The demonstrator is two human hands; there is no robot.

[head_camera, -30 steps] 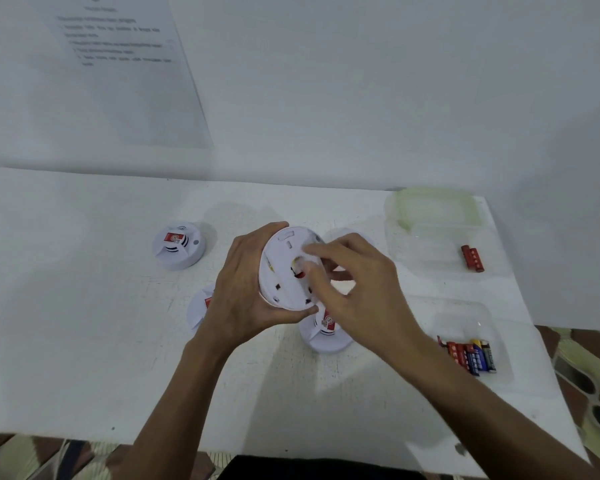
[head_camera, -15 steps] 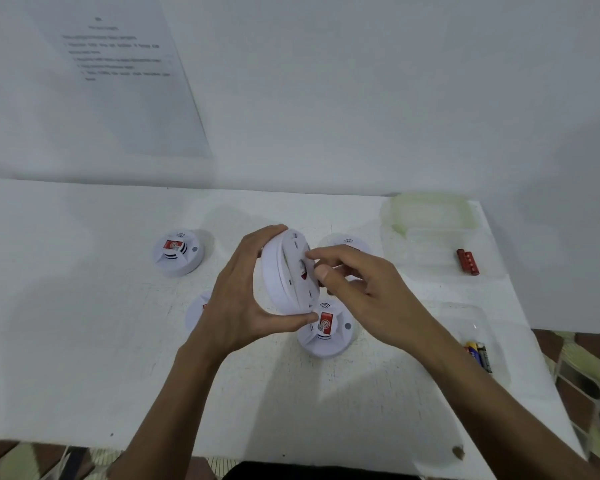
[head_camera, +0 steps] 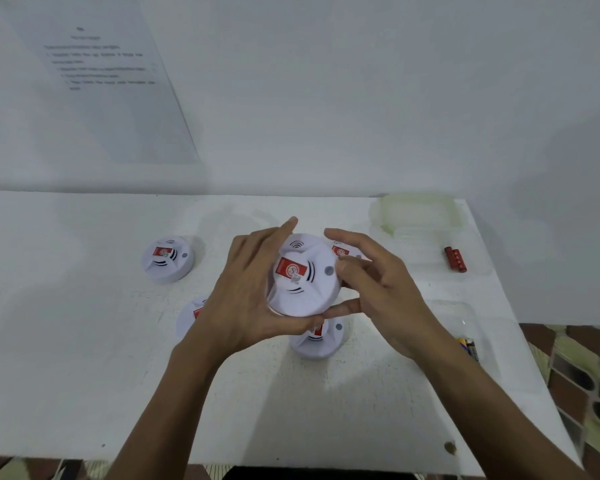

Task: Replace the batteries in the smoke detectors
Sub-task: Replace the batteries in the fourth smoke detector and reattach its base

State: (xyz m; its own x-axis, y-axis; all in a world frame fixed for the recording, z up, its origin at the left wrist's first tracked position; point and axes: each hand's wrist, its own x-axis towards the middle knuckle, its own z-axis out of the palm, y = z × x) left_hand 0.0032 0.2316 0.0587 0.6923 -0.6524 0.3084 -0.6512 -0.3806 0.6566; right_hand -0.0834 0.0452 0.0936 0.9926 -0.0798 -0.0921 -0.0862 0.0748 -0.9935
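While held aloft | smoke detector (head_camera: 302,275) between left grip (head_camera: 246,297), right grip (head_camera: 381,292) | both clamped on it

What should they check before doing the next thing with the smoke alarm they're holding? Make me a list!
1. Held smoke detector gripped securely: ok, the left hand and right hand both hold its rim.
2. Labelled face showing: ok, the red label faces the camera.
3. Battery fitted inside: cannot tell, the back is hidden.
4. Room to set it down: ok, bare table shows to the left.
5. Which batteries are fresh, the red batteries or the tray batteries: cannot tell.
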